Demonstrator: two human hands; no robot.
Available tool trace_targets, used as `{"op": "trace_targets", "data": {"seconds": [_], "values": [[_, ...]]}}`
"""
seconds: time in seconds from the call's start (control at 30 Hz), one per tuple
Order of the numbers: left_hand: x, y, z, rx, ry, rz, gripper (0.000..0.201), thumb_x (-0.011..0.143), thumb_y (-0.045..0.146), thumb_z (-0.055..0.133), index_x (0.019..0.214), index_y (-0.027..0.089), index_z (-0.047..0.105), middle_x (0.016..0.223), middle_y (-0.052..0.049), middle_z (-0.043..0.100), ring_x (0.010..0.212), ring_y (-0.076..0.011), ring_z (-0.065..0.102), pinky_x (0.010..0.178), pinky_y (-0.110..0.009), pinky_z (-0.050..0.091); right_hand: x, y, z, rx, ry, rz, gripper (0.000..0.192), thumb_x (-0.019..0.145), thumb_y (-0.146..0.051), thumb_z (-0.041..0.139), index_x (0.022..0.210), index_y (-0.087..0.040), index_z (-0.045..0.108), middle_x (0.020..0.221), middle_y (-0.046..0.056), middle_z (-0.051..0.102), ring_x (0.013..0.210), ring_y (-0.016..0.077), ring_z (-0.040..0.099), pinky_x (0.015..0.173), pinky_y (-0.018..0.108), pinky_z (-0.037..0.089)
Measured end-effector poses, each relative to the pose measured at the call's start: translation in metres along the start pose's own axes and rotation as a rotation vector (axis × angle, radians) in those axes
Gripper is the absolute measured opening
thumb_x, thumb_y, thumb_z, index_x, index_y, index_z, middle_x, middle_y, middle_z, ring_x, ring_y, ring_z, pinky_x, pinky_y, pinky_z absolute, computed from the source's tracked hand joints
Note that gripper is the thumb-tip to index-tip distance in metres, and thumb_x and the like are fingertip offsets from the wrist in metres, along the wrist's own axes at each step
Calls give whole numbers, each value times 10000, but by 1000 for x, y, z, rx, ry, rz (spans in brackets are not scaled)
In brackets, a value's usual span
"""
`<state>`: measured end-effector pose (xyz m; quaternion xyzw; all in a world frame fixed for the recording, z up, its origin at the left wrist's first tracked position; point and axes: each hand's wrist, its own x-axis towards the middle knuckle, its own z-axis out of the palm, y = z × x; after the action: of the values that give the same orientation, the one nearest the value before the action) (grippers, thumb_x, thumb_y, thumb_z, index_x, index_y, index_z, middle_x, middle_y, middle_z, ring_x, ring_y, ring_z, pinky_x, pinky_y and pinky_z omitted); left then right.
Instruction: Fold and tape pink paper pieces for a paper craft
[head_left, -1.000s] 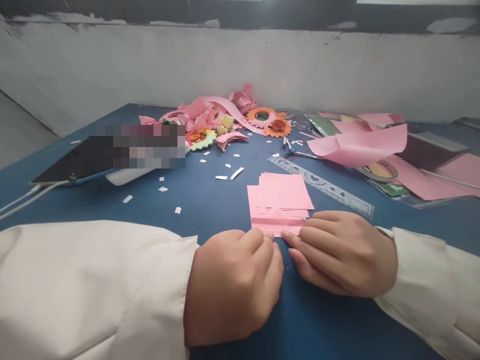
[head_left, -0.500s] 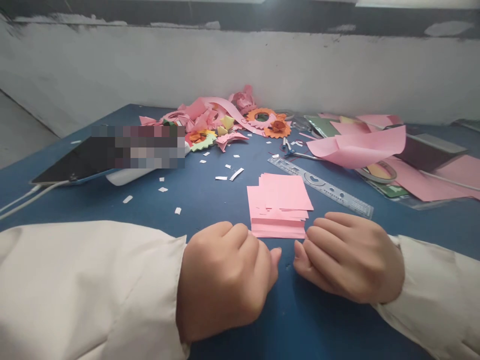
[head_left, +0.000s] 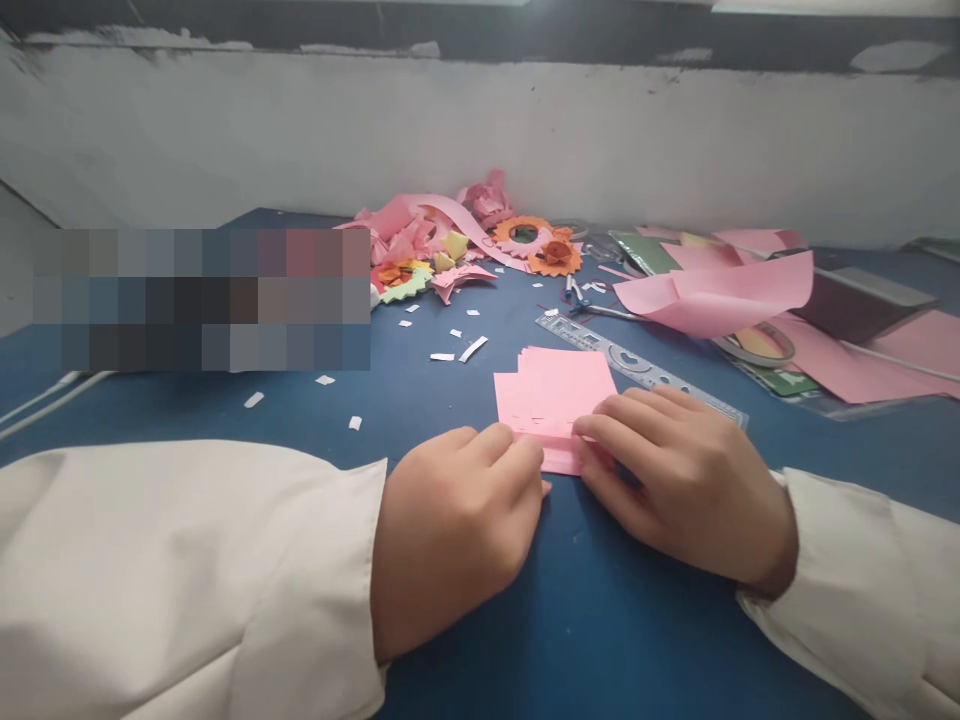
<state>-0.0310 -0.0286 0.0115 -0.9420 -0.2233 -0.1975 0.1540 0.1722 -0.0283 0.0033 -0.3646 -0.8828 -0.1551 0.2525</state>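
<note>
- Most of the view is a blue table (head_left: 450,400), which runs back to a scuffed white wall (head_left: 525,140) with a dark band along its top.
- Two cream sleeves come in from the bottom corners; the left sleeve (head_left: 180,580) fills much of the lower left, and the right sleeve (head_left: 862,570) is cut off by the frame edge.
- A loose heap of paper flowers and scraps (head_left: 450,240) lies at the far middle, with large pink sheets (head_left: 720,290) to its right.
- A clear ruler (head_left: 645,370) lies slanted just behind the stack of pink paper squares (head_left: 555,385), which sits near the table's front middle.
- The right hand (head_left: 690,480) lies flat over the stack's near right part, its fingers straight and pressing down, nothing clasped.
- The left hand (head_left: 457,520) is curled, fingertips touching the stack's near left edge; whether it pinches a sheet cannot be told.
- Small white paper bits (head_left: 457,355) dot the table.
- A blurred block (head_left: 202,300) hides whatever stands at the left; two white cables (head_left: 45,395) lead out from under it.
</note>
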Motion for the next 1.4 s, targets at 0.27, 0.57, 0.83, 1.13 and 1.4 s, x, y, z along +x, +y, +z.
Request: {"op": "trace_targets", "data": {"seconds": [0.27, 0.57, 0.83, 1.13, 1.4], "values": [[2, -9, -1, 83, 64, 23, 233, 902, 67, 420, 847, 65, 646, 774, -107, 660, 710, -209, 623, 610, -310, 506, 2, -2, 1, 96, 29, 18, 102, 859, -239, 536, 833, -154, 585, 814, 57, 645, 738, 178, 564, 699, 346, 393], [3, -8, -1, -471, 41, -284, 159, 918, 143, 394, 818, 155, 516, 709, 10, 563, 604, -101, 488, 570, -225, 379, 4, -10, -10, 579, 212, 436, 115, 851, -207, 580, 740, -203, 551, 642, -16, 563, 590, 102, 518, 573, 258, 430], [12, -15, -9, -1109, -204, -497, 231, 935, 228, 384, 761, 160, 519, 563, 64, 450, 511, -60, 385, 495, -173, 314, 6, -20, -16, 1112, -211, 633, 248, 883, -356, 541, 726, -179, 614, 629, -13, 590, 570, 76, 532, 529, 172, 451], [14, -17, -8, -1248, -327, -552, 253, 930, 306, 410, 760, 157, 524, 634, 54, 488, 551, -60, 426, 511, -169, 332, 6, -18, -17, 1045, -257, 491, 343, 938, -282, 431, 616, -176, 487, 540, -28, 485, 507, 67, 445, 468, 180, 379], [14, -19, -5, -1281, -288, -519, 308, 944, 324, 370, 728, 150, 505, 703, 29, 531, 653, -87, 471, 603, -198, 377, -2, -16, -16, 1170, -224, 360, 236, 950, -188, 364, 764, -202, 509, 657, -16, 534, 598, 82, 511, 569, 181, 457]]}}
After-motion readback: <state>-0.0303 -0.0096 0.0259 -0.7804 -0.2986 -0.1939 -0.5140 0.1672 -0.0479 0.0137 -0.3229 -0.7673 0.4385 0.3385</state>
